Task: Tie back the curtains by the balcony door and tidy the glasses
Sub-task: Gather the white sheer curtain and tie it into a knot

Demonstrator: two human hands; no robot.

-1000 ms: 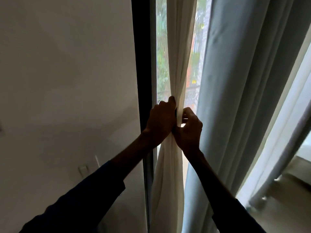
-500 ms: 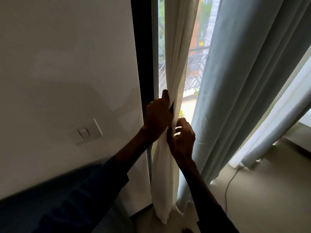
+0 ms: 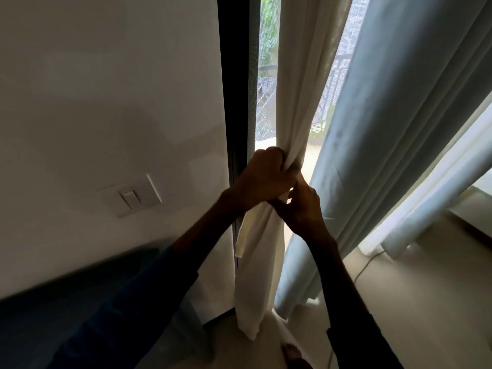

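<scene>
A thin cream curtain [image 3: 295,75] hangs gathered into a narrow bunch beside the dark door frame [image 3: 234,75]. My left hand [image 3: 262,177] grips the bunch at mid height, fingers curled round the cloth. Just below and to its right, my right hand [image 3: 302,206] pinches the same cream cloth against the left hand. The curtain's lower part [image 3: 253,283] hangs loose to the floor. A heavy grey-blue curtain [image 3: 386,115] hangs in folds to the right, untouched. No glasses are in view.
A white wall [image 3: 106,89] with a light switch [image 3: 131,198] fills the left. A dark blue furniture edge [image 3: 80,296] runs along the lower left. A thin cable [image 3: 364,267] lies on the beige floor [image 3: 426,302] at the right. A balcony railing shows through the glass.
The view has tilted lower, showing more floor and the curtain's hem. Both hands have stayed on the cream curtain, with the right hand now pressed closer under the left.
</scene>
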